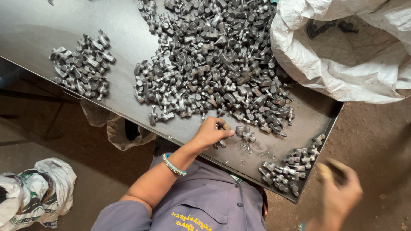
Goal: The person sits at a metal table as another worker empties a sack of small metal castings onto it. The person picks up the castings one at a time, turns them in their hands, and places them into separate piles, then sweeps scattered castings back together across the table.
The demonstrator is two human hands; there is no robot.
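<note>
My left hand [209,133], with bangles on the wrist, rests on the steel table [38,25] near its front edge, fingers closed on a small grey metal part [222,128]. A couple of loose parts [245,132] lie just right of it. A large heap of the same forged grey parts [214,64] spreads behind the hand. My right hand [339,192] is blurred, off the table's right corner, and seems closed on a dark piece [338,167]. It is nearest a small pile of parts [289,171] at that corner.
Another small pile of parts [81,68] lies at the table's left. A big open white sack [342,60] sits at the right with a few parts inside. A printed white sack [34,194] lies on the dirt floor at lower left. A bag [124,132] hangs below the table edge.
</note>
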